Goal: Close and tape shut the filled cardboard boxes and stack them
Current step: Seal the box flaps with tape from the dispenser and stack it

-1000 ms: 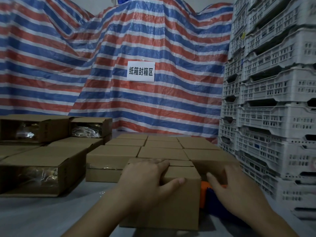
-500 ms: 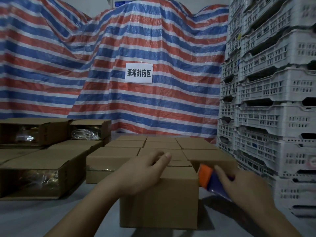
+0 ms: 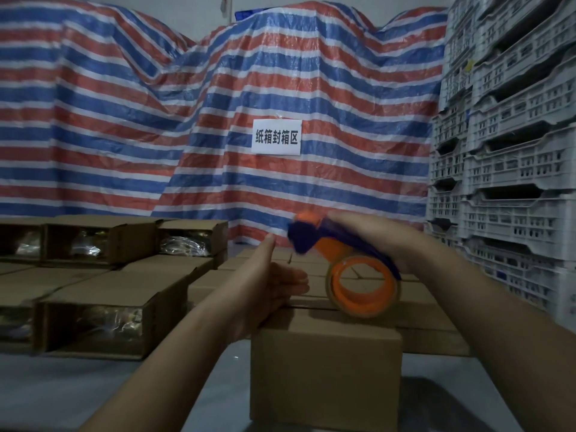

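A closed brown cardboard box [image 3: 324,375] stands on the grey surface right in front of me. My left hand [image 3: 268,285] lies with straight fingers on the box's top left edge, palm turned inward. My right hand [image 3: 374,241] grips the handle of an orange and blue tape dispenser [image 3: 349,266], held just above the box top. Its orange tape roll [image 3: 363,286] hangs over the top's far right part. Behind the box lie several closed boxes [image 3: 414,310] in flat rows.
Open-ended boxes [image 3: 93,316] showing shiny wrapped contents lie stacked at the left. Stacked white plastic crates [image 3: 514,157] form a wall on the right. A red, white and blue striped tarp [image 3: 187,120] with a white paper sign [image 3: 276,137] hangs behind. Grey floor [image 3: 62,394] lies in front.
My right hand has lifted the tape dispenser from beside the box up over its top. My left hand has slid from flat on the top to the left edge.
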Demonstrator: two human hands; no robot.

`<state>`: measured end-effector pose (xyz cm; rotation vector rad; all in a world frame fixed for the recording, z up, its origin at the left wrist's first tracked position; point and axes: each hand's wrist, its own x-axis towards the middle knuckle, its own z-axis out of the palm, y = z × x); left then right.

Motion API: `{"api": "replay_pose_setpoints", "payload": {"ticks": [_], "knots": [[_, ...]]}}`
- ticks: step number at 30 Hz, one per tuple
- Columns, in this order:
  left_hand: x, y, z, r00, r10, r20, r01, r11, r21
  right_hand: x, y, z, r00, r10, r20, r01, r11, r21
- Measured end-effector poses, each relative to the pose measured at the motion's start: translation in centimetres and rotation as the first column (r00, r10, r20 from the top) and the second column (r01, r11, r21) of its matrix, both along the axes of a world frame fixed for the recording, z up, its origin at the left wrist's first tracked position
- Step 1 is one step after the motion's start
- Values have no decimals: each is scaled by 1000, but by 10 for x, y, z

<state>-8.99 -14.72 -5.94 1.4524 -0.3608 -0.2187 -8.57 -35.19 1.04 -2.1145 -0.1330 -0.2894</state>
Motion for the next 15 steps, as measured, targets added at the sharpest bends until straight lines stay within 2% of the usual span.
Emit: {"api": "replay_pose_setpoints", "payload": {"ticks": [3,9,12,15], "knots": [[-5,1,4,997,18,-69,-27,991,-132,8,12,1,999,3,-51,-11,986,-164],[-10,2,7,990,71,-122,-95,975,-199,8,16,2,998,-17,-62,2,973,-230],[-12,3,6,990,-27,-137,-10,964,-267,7,17,2,998,-17,-60,3,971,-239],[-10,3,4,990,28,-136,-60,970,-236,6,19,3,998,-14,-60,-1,970,-241]]}}
